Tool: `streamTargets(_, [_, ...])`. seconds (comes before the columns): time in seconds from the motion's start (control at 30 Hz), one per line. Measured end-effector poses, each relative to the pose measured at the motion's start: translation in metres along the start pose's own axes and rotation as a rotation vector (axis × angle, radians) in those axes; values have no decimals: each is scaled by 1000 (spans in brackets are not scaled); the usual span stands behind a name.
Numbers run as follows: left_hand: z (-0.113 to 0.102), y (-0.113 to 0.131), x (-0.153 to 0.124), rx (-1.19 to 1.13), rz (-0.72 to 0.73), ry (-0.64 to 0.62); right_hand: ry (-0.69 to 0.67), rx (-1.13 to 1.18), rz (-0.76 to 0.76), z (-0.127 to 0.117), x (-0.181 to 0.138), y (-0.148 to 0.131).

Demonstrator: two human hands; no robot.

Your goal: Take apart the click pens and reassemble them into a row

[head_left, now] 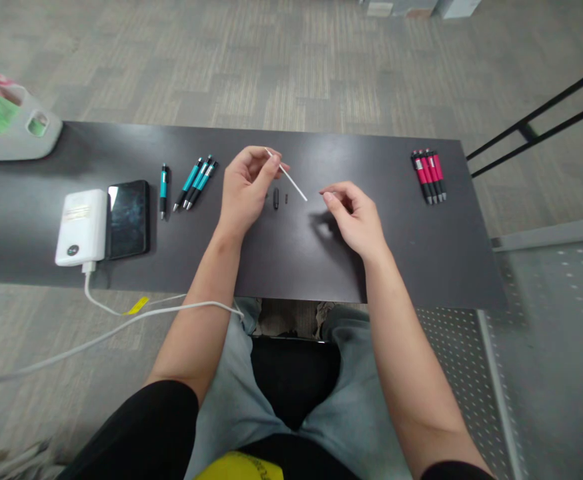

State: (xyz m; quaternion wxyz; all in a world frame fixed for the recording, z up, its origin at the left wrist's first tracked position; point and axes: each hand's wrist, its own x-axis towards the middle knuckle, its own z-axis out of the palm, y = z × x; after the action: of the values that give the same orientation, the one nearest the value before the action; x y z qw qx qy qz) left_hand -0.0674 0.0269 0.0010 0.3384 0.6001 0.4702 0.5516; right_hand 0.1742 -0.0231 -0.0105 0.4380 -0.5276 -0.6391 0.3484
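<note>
My left hand (249, 183) pinches a thin white pen refill (292, 183) between thumb and fingers. The refill slants down to the right above the table, its lower end pointing toward my right hand (352, 212). The thumb and forefinger of my right hand are pressed together, and whatever they hold is too small to make out. Under the refill, beside my left hand, a short black pen piece (276, 198) lies on the dark table (296, 257). Just right of it is a tiny dark part (286, 199), perhaps a spring.
Left of my hands lie a single blue pen (164, 190) and three grouped blue pens (196, 183). Farther left are a black phone (128, 220) and a white power bank (81, 227) with a cable (136, 325). Several pink pens (429, 175) lie right; a white basket (41, 137) stands far left.
</note>
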Motion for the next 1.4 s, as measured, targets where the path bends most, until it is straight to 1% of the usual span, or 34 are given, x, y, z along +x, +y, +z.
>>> streamTargets(0.07, [-2,-1,-1,54,7,-23,26,-24,7,-6,1,1])
streamTargets(0.13, [0,1,-6,179,6,-82,40,-39,10,-10,1,1])
streamTargets(0.27, [14,10,-18,524,-8,-188,25,-65,13,-12,0,-1])
streamTargets(0.33, [20,14,-20,614,3,-228,10,-72,7,-10,0,-1])
streamTargets(0.43, [19,13,-18,655,43,-242,-3,-82,2,-8,1,-2])
streamTargets(0.5, [11,11,-15,650,88,-258,-2,-95,8,-9,1,-2])
streamTargets(0.53, [6,10,-14,643,113,-285,-2,-102,14,-10,1,-2])
streamTargets(0.67, [-11,10,-14,623,173,-474,-14,-120,37,-17,1,0])
streamTargets(0.77, [-10,10,-16,635,195,-590,-21,-124,30,-23,1,2])
streamTargets(0.83, [-6,8,-17,648,203,-635,-26,-121,21,-25,1,4])
streamTargets(0.9, [-1,6,-18,658,205,-628,-33,-107,14,-26,1,5])
streamTargets(1.1, [1,-1,-17,671,188,-482,5,-83,19,-24,0,7])
streamTargets(1.27, [-2,-1,-16,644,196,-434,-34,-199,29,-24,0,-3])
streamTargets(1.4, [-4,-1,-16,629,182,-415,-22,-257,-17,-20,3,-3])
